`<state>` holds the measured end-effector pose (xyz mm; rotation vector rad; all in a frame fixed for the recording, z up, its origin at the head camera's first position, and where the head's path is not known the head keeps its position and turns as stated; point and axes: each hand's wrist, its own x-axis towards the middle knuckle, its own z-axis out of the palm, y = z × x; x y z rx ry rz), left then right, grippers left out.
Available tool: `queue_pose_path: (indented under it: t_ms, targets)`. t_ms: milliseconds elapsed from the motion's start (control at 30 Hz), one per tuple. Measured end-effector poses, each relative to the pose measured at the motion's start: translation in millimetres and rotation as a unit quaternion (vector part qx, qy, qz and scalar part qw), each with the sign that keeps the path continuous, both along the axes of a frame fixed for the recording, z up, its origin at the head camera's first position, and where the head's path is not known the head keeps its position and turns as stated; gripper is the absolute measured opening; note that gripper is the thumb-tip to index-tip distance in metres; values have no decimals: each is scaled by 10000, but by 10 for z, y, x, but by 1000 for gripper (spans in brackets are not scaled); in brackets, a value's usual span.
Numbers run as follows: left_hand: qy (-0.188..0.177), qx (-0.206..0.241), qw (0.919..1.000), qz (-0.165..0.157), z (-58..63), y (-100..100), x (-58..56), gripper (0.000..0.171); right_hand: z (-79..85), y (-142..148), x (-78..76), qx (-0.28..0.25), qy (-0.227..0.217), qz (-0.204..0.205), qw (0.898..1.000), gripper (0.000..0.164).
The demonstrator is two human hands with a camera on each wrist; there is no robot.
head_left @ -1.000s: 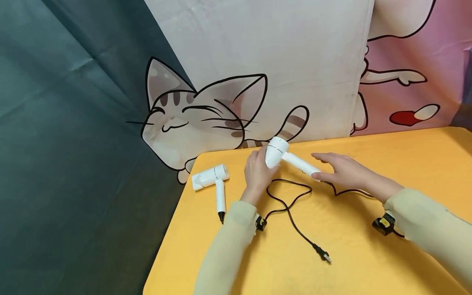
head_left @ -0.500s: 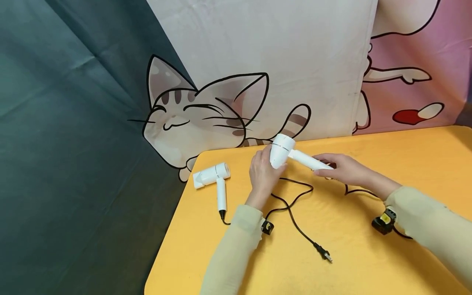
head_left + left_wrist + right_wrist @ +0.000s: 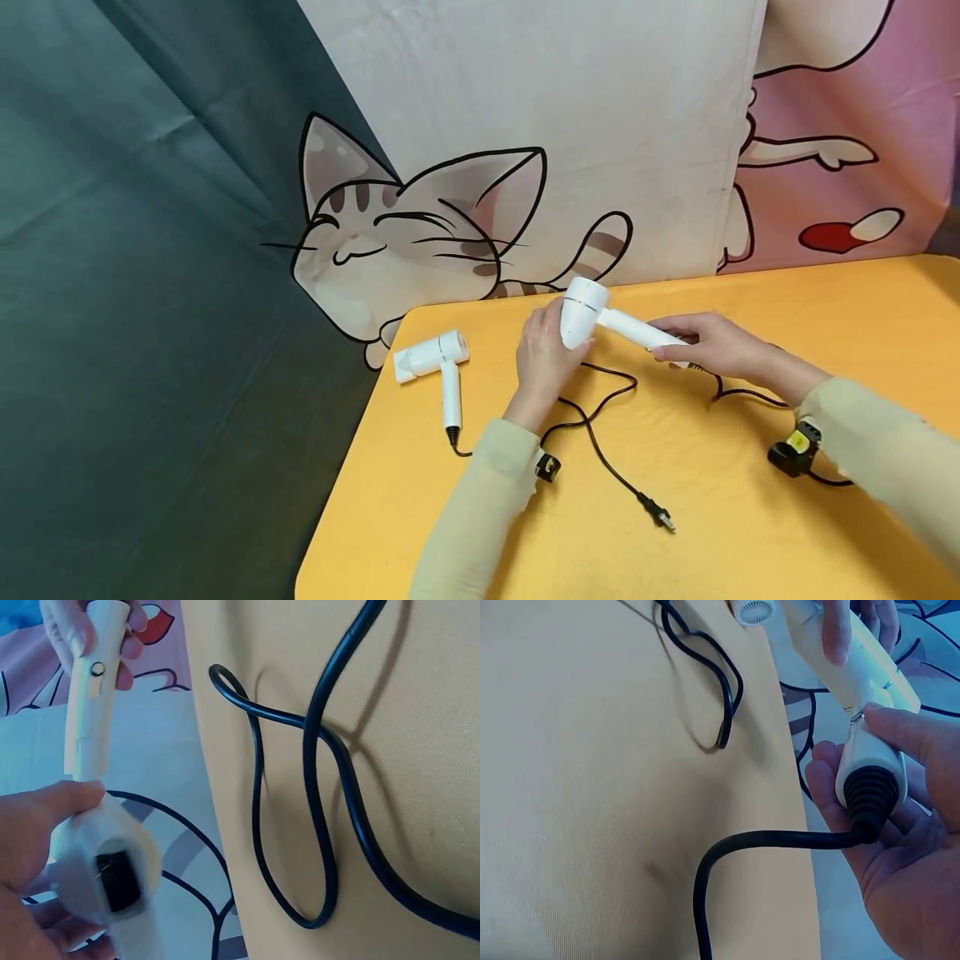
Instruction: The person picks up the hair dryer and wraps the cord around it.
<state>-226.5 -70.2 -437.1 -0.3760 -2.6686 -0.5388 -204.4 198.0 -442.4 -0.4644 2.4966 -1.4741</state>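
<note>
A white hair dryer (image 3: 637, 329) is held above the table between both hands. My left hand (image 3: 542, 354) grips its barrel, with the thumb along the body in the left wrist view. At the other end, my right hand (image 3: 716, 346) holds the handle, fingers beneath and thumb on its side near a small round button (image 3: 856, 717). A black cord (image 3: 772, 838) leaves the handle's ribbed end and hangs down. The left hand hides part of the barrel in the head view.
A second white hair dryer (image 3: 450, 396) lies on the yellow table (image 3: 600, 567) at the left, its cord running under the left sleeve. Looped black cord (image 3: 588, 425) with a two-pin plug (image 3: 658, 513) lies in front. A cartoon cat backdrop (image 3: 420, 233) stands behind.
My right hand was spread at the handle's end a second ago and now holds it. Both hands and the hair dryer have shifted slightly right. The second dryer stays put.
</note>
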Motion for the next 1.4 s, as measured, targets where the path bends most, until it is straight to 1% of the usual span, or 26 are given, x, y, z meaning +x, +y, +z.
queue_pose_path:
  t_ms: [100,167,200,233,300,400,467,500,533,600,667,800,867,933,1000,1067,1200,1233,1333,1400]
  targets:
    - [-460,168,9987,-172,28,-25,4,81,9,67,4,131,-9,-39,9999,53]
    - [-883,467,9943,-364,50,-58,3,84,17,111,9,212,-43,-30,9998,53]
    - [-1111,680,9904,-458,60,-80,-2,84,22,133,10,270,-41,-10,9996,54]
    - [-1361,956,9845,-551,70,-105,-7,84,25,154,11,316,-43,12,9995,54]
    - [-1871,1564,9675,-670,85,-162,-26,82,32,194,10,376,-22,66,9993,54]
    - [-2485,2314,9377,-732,87,-257,-65,76,43,245,9,375,-44,159,9992,53]
    - [-2843,2694,9167,-792,75,-318,-88,73,55,270,14,341,-81,225,9991,52]
    - [-3013,2880,9048,-869,66,-347,-100,72,64,280,18,345,-97,248,9990,52]
    - [-3191,3060,8919,-953,54,-373,-113,71,74,288,22,351,-111,275,9989,52]
    - [-3546,3410,8634,-1123,29,-424,-140,70,98,302,29,408,-115,331,9986,52]
    - [-3870,3739,8330,-1289,-2,-469,-180,70,127,311,34,496,-47,376,9980,52]
    - [-4424,4200,7781,-1502,-71,-553,-268,65,202,317,41,713,111,454,9964,51]
    - [-4657,4365,7531,-1594,-100,-589,-297,62,240,315,47,796,157,482,9955,51]
    - [-4839,4454,7341,-1689,-130,-616,-316,61,274,312,56,843,156,508,9950,51]
    - [-4973,4491,7207,-1774,-150,-632,-323,62,301,310,67,871,179,539,9946,51]
    - [-5072,4519,7096,-1872,-164,-640,-323,63,321,309,79,882,233,571,9942,51]
    - [-5199,4562,6943,-1986,-161,-636,-308,65,339,310,92,855,341,646,9937,49]
    - [-5206,4554,6939,-2002,-156,-634,-303,65,341,310,92,832,341,659,9938,49]
    - [-5201,4476,6960,-2117,-143,-627,-285,64,342,305,88,752,298,693,9943,48]
    - [-5181,4401,6977,-2260,-139,-624,-278,63,344,301,85,704,279,721,9945,48]
